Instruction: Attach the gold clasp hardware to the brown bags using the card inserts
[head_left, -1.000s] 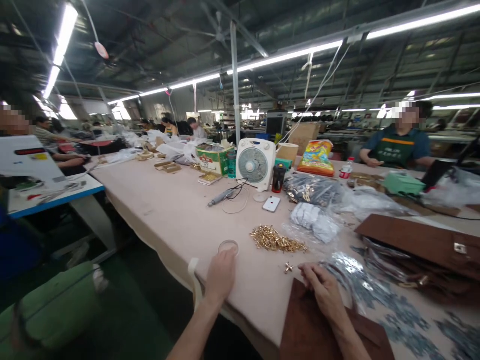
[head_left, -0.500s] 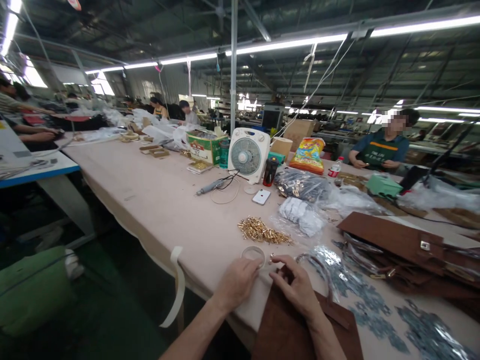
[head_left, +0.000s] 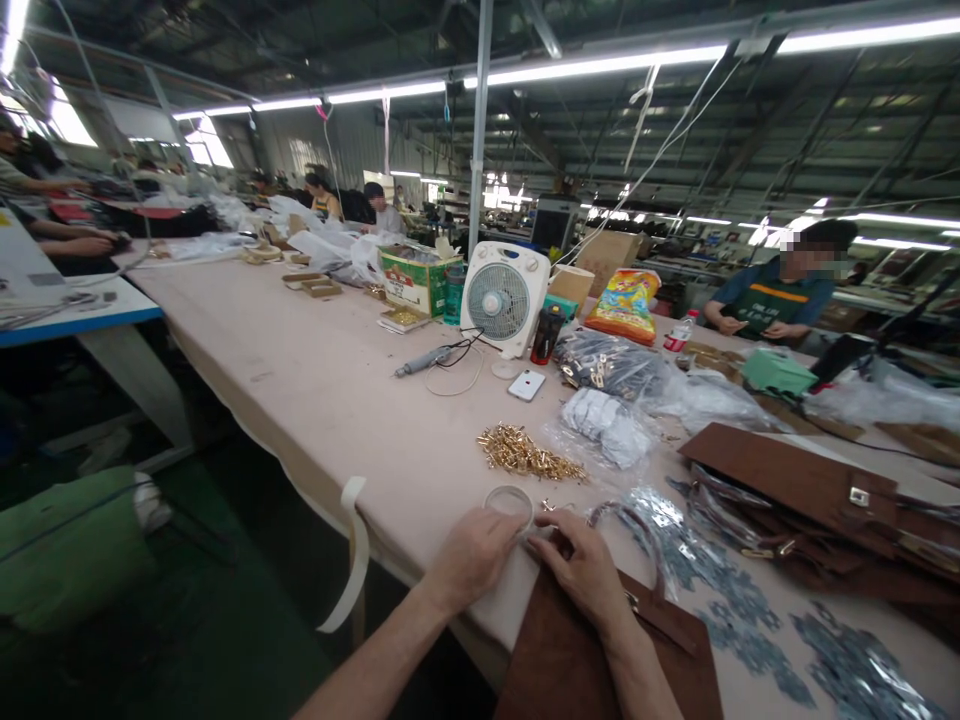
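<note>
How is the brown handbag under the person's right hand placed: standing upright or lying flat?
Lying flat: the brown handbag shows its broad face upward under the right hand, its handle reaching out over the table.

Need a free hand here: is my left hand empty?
No, your left hand holds a clear ring on the near side of the gold-coloured pile.

- Brown handbag (head_left: 559, 650): matt, smooth, leather-like
- Pile of small fasteners (head_left: 527, 453): bright, polished, gold-toned metal
- Table covering (head_left: 315, 390): matt, cloth-like
- Box fan (head_left: 501, 303): smooth plastic housing
- Snack bag (head_left: 624, 308): glossy printed film
- Phone (head_left: 526, 385): smooth, glossy
- Open trays (head_left: 311, 287): matt cardboard
</note>
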